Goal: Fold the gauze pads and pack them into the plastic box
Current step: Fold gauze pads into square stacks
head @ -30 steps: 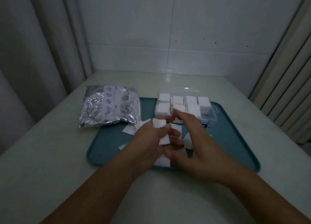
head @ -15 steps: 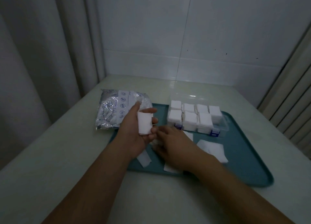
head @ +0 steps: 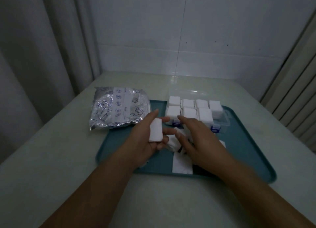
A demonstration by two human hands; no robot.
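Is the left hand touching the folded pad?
Touching. The head view shows the folded pad lying on the left hand, with the fingers curled round its lower edge.

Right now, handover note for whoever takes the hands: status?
Left hand: holds a folded gauze pad in its fingers, above the tray.
Right hand: over the loose gauze on the tray; what the fingers grip cannot be told.
Plastic box: at the tray's far side, lid open, seven stacks of folded pads showing.
Done: box nearly full.
Left: pack the held pad, fold and pack the loose pieces. Silver bag lies left of the tray.
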